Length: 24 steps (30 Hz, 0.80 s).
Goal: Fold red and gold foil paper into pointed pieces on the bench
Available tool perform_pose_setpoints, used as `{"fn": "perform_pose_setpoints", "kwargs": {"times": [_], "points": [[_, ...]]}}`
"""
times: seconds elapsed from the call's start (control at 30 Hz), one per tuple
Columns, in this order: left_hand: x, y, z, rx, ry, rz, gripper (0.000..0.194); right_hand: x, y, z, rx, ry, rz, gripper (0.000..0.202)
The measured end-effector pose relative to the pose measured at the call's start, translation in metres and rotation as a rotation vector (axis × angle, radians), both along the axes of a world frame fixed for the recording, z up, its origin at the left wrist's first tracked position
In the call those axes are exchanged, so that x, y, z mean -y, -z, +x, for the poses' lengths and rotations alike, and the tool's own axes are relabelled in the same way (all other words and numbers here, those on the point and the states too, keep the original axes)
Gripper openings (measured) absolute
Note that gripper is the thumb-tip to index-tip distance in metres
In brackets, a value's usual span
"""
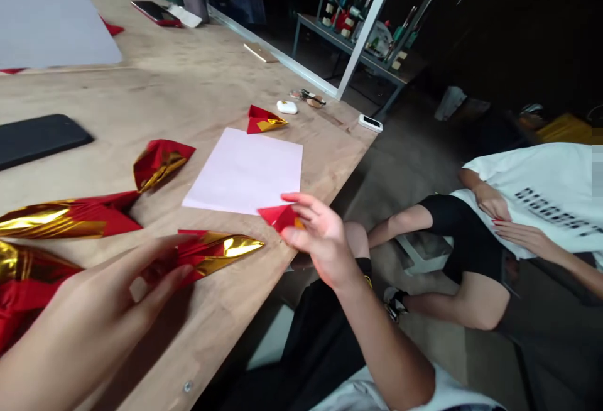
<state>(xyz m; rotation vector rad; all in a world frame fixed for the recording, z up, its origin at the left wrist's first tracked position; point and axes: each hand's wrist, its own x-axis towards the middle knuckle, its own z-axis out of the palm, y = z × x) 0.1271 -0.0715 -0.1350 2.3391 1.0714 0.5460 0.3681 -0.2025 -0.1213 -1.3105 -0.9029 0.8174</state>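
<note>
My left hand (127, 291) is closed on a folded red and gold foil paper piece (221, 251), pinched at its red end, its gold tip pointing right over the wooden table. Between the thumb and fingers of my right hand (320, 229) is a small folded red paper piece (273, 215), partly hidden by the fingers, near the table's edge. Just behind it lies a white paper sheet (249, 169). More folded red and gold pieces rest nearby: one (162, 163) left of the sheet, one (264, 120) behind it, and longer ones (70, 216) at the left.
A dark phone (42, 137) lies at the left, and another phone (155, 13) farther back. A white earbud case (287, 107), keys (308, 97) and a small white device (370, 123) sit near the far edge. At the right, a person in a white shirt (541, 191) is seated.
</note>
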Motion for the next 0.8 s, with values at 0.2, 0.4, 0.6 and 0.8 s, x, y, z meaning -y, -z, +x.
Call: {"fn": "perform_pose_setpoints", "kwargs": {"times": [0.2,0.4,0.6,0.8], "points": [[0.016,-0.013,0.010,0.003,0.087,-0.206,0.033,0.001,-0.029,-0.021,0.759,-0.251,-0.018,0.040],[0.017,-0.004,0.010,0.138,0.213,-0.079,0.020,-0.006,-0.034,-0.016,0.859,-0.345,-0.025,0.035],[0.019,-0.002,0.010,0.183,0.277,-0.036,0.031,-0.005,-0.033,-0.019,0.976,-0.344,-0.045,0.036],[0.020,0.000,0.009,0.176,0.292,-0.077,0.031,-0.007,-0.029,-0.022,1.014,-0.278,-0.062,0.040]]}}
